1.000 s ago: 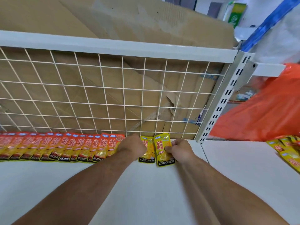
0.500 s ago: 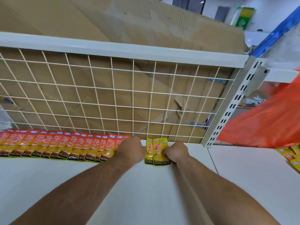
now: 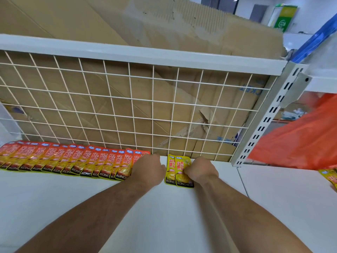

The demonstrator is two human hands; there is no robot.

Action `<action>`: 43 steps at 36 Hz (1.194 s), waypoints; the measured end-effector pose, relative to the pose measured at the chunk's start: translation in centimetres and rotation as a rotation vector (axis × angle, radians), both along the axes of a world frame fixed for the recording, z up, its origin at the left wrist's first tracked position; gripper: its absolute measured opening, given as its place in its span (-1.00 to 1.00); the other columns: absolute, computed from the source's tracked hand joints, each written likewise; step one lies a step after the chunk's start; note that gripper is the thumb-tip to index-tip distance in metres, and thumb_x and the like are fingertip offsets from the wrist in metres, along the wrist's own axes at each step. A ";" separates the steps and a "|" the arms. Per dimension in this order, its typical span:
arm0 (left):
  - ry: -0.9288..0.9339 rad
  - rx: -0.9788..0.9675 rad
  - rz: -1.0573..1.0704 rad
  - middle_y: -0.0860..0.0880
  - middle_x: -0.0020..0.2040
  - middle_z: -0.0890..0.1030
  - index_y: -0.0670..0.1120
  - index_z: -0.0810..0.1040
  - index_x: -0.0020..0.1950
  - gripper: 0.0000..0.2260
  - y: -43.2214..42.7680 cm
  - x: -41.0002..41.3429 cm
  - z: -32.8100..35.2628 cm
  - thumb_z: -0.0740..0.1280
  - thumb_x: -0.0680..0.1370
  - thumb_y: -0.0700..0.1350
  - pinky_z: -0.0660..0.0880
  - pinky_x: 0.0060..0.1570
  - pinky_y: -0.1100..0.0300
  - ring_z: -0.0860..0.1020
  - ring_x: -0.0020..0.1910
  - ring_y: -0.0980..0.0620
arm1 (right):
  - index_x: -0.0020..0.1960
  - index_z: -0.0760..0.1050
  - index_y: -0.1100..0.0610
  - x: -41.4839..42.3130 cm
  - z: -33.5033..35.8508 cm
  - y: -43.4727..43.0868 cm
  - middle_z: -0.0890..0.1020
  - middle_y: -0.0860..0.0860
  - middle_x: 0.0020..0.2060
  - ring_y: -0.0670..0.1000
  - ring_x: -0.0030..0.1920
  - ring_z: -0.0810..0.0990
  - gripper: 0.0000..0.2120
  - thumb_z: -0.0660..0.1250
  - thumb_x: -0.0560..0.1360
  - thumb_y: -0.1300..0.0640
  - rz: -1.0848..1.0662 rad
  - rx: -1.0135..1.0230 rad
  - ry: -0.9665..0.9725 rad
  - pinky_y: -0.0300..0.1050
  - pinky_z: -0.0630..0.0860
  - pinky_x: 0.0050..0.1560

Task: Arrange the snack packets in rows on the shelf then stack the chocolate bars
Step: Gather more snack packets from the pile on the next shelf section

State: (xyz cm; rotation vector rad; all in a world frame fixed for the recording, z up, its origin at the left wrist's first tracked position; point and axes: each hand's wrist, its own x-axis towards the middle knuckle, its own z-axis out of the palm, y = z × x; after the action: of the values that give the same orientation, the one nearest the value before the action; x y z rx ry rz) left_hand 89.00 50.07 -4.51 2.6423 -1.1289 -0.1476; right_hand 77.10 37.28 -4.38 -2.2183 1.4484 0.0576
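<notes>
A long overlapping row of red snack packets (image 3: 73,161) lies along the back of the white shelf (image 3: 164,216), against the wire grid. My left hand (image 3: 148,168) rests with curled fingers at the row's right end, covering the last red packet; what its fingers hold is hidden. Just right of it lie two overlapping yellow snack packets (image 3: 176,170). My right hand (image 3: 200,170) pinches the right edge of the right-hand yellow packet. No chocolate bars are in view.
A white wire grid panel (image 3: 127,110) backs the shelf, with flattened cardboard (image 3: 164,24) behind it. A slotted upright (image 3: 264,121) stands at the right. An orange plastic bag (image 3: 300,139) and more yellow packets (image 3: 330,178) sit on the neighbouring shelf.
The two yellow packets have been pushed together and back toward the grid, now overlapping. Both hands moved slightly forward with them; the view tilted a little.
</notes>
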 end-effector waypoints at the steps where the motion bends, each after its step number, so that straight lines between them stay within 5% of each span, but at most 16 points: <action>1: -0.009 -0.003 -0.004 -0.06 0.09 0.60 -0.05 0.53 0.10 -0.75 0.1 -0.1 0.1 0.23 0.58 0.08 0.45 -0.07 0.12 0.57 0.11 -0.10 | -0.02 0.46 0.02 0.0 0.0 0.1 0.63 0.00 0.06 0.10 0.08 0.62 -0.86 0.33 0.44 0.04 0.007 -0.004 0.000 -0.12 0.49 -0.07; 14: -0.204 -0.059 -0.342 0.01 0.23 0.53 -0.02 0.47 0.28 -0.64 0.1 -0.5 0.3 0.19 0.57 0.13 0.40 0.23 0.05 0.43 0.26 -0.04 | 0.05 0.51 0.06 -2.0 -0.6 1.7 0.63 0.03 0.04 0.11 0.05 0.59 -0.74 0.24 0.52 -0.10 0.063 -0.201 -0.049 -0.09 0.51 -0.08; 20: -0.206 -0.003 -0.485 -0.03 0.49 0.34 -0.02 0.32 0.48 -0.51 -0.7 -2.2 -0.4 0.13 0.59 0.14 0.19 0.43 -0.01 0.23 0.49 -0.05 | 0.54 0.24 -0.03 -5.6 -0.6 3.1 0.29 0.00 0.52 0.09 0.48 0.23 -0.40 0.17 0.57 -0.23 0.244 -0.367 0.093 0.01 0.34 0.37; 25: -0.190 -0.006 -0.617 -0.03 0.49 0.35 -0.02 0.33 0.48 -0.38 -2.0 -4.8 -1.1 -0.11 0.51 0.17 0.17 0.44 0.01 0.25 0.49 -0.06 | 0.59 0.13 -0.04 -9.6 -0.9 4.2 0.17 0.02 0.58 0.09 0.55 0.13 -0.33 0.15 0.57 -0.28 0.162 -0.359 0.132 0.03 0.22 0.48; 32: -0.149 -0.015 -0.773 -0.02 0.46 0.35 -0.03 0.31 0.47 -0.52 -3.7 -10.0 -1.5 0.07 0.61 0.15 0.23 0.40 -0.01 0.26 0.44 -0.05 | 0.59 0.12 -0.06 -16.5 -0.7 5.2 0.16 0.01 0.59 0.09 0.56 0.13 -0.32 0.12 0.56 -0.30 -0.019 -0.348 0.172 0.02 0.21 0.50; 43: -0.108 0.002 -0.865 -0.02 0.57 0.21 -0.02 0.20 0.56 -0.49 -5.8 -20.0 -0.3 0.06 0.64 0.14 0.07 0.50 0.01 0.14 0.53 -0.04 | 0.60 0.13 -0.05 -26.9 0.2 4.7 0.15 0.01 0.59 0.06 0.55 0.11 -0.33 0.13 0.57 -0.28 -0.175 -0.335 0.130 0.02 0.21 0.51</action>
State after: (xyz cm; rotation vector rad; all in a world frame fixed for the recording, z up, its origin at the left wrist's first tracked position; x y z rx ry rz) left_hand 69.04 44.27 -4.85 1.9925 -2.2196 -0.1621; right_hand 50.25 42.00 -4.22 -2.3724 1.8320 -0.1086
